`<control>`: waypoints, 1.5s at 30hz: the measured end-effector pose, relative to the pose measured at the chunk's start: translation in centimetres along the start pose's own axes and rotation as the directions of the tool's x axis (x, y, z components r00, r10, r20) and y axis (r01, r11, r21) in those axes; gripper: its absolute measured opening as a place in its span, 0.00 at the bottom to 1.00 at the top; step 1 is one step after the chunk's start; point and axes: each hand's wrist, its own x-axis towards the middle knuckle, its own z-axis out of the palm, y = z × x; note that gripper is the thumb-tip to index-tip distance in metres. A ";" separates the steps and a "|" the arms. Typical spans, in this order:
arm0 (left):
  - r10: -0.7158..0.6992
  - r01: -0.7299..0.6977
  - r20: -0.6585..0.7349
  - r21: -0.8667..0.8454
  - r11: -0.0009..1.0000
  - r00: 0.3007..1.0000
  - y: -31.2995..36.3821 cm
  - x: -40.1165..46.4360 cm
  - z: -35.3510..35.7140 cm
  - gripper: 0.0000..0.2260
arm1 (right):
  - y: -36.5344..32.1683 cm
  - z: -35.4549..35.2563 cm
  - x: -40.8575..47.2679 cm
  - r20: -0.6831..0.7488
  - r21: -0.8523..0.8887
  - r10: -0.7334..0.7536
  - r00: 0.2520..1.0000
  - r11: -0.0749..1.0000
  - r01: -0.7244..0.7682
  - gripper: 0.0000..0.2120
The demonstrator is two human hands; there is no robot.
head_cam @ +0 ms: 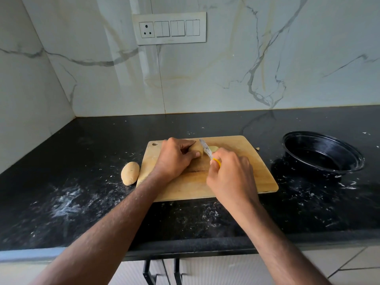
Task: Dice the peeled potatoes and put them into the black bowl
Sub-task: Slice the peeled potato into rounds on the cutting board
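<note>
Wooden board [242, 161]: first cuts on one potato [196, 149].

My left hand [174, 159] grips the potato; right hand [230, 173] grasps the knife [206, 151], blade on it. Best tuck fingertips, slice straight. Spare potato [130, 173] beside board; black bowl [322, 153] at right, apparently empty.

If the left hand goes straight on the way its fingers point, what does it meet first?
Probably the knife: the left hand grips the potato with fingers pointing right, and the blade stands just beyond; depth is unclear.
</note>
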 end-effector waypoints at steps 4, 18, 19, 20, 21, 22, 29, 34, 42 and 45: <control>0.030 -0.030 0.021 -0.003 1.000 0.999 0.0 0.0 -0.2 0.06 | -0.4 -0.1 0.5 0.010 -0.012 0.015 1.000 1.000 -0.014 0.09; 0.059 -0.060 -0.024 -0.014 0.998 0.998 -0.8 0.3 0.3 0.09 | -1.2 3.8 1.9 0.027 -0.087 0.023 0.999 0.996 -0.021 0.09; 0.062 -0.063 -0.016 -0.021 0.998 0.998 -0.8 0.2 0.3 0.06 | -1.2 3.9 2.1 0.041 -0.085 0.030 0.999 0.996 -0.027 0.09; 0.057 -0.057 -0.009 -0.026 0.998 0.998 -0.6 0.1 0.2 0.04 | -1.3 4.0 2.3 0.055 -0.087 0.030 0.998 0.996 -0.025 0.09; 0.051 -0.051 -0.011 -0.026 0.998 0.999 -0.4 0.1 0.1 0.04 | -1.3 4.1 2.5 0.066 -0.091 0.025 0.997 0.996 -0.019 0.09; 0.051 -0.051 -0.016 -0.029 0.998 0.999 -0.2 0.1 0.0 0.06 | -1.4 4.2 2.5 0.075 -0.094 0.023 0.997 0.995 -0.016 0.10; -0.010 0.010 -0.014 -0.010 1.000 1.000 0.0 0.1 0.3 0.15 | -1.2 3.8 2.0 0.107 -0.094 0.001 0.994 0.996 0.009 0.13; -0.052 0.053 -0.023 0.013 0.999 0.998 -0.3 0.2 0.4 0.11 | -1.0 2.5 0.7 0.146 -0.109 -0.007 0.989 0.994 0.023 0.13; -0.080 0.082 -0.037 0.040 0.996 0.996 0.2 0.0 0.3 0.12 | -0.1 1.4 -0.8 0.159 -0.122 -0.009 0.987 0.992 0.029 0.13; -0.093 0.094 -0.036 0.032 0.995 0.995 0.5 -0.1 0.1 0.11 | 0.3 1.5 -0.8 0.158 -0.124 -0.010 0.987 0.992 0.030 0.12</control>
